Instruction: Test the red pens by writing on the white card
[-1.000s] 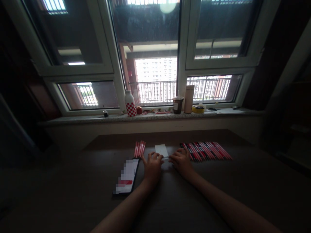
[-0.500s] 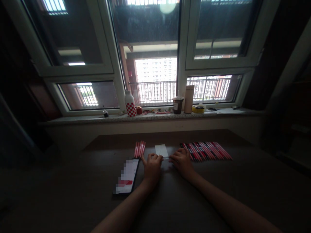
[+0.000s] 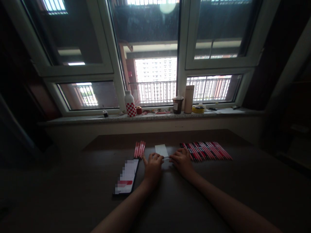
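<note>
My left hand [image 3: 152, 167] and my right hand [image 3: 181, 161] rest on the dark table [image 3: 170, 200], close together. Both pinch the ends of a thin pale stick-like thing [image 3: 166, 158] held between them; it is too small and dim to name. Just beyond it lies a white card [image 3: 161, 150]. A row of several red and black pens [image 3: 206, 150] lies to the right of my right hand. A small bundle of pink pens [image 3: 139, 149] lies to the left of the card.
A phone [image 3: 126, 176] with a lit screen lies left of my left hand. On the windowsill [image 3: 150, 117] stand a red-checked bottle [image 3: 130, 104], a cup [image 3: 178, 104], a tall flask [image 3: 189, 99] and small items. Large windows rise behind.
</note>
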Motion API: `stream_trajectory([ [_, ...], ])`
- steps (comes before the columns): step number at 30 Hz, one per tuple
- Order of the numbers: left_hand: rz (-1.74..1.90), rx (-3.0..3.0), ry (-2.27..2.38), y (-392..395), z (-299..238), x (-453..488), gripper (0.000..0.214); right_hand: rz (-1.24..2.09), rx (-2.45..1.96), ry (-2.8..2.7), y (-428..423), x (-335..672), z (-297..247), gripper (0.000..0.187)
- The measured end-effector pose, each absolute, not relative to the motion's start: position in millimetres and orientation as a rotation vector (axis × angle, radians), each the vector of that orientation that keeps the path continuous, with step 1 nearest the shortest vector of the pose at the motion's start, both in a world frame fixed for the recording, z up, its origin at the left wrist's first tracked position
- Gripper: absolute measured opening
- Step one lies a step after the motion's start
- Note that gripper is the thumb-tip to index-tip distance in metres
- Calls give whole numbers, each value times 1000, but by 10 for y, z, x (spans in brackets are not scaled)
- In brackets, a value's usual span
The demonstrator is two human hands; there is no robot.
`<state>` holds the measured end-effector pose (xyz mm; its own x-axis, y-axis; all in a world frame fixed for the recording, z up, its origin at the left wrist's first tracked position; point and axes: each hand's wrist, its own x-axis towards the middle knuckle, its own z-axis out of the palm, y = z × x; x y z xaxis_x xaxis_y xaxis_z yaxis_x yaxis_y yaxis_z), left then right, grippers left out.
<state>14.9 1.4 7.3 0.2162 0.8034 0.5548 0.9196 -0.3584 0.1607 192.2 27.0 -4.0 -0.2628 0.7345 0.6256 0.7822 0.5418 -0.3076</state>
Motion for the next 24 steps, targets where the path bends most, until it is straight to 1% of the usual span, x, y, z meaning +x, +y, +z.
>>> stream_trajectory([
  [11,-790,-2263,-1694,11,92,154,19,-72,-1248,-2028,292,1927,-65,11],
  [24,-851,-2267,-1694,16,76,148,19,-89,-1278,-2036,285,1926,-58,12],
])
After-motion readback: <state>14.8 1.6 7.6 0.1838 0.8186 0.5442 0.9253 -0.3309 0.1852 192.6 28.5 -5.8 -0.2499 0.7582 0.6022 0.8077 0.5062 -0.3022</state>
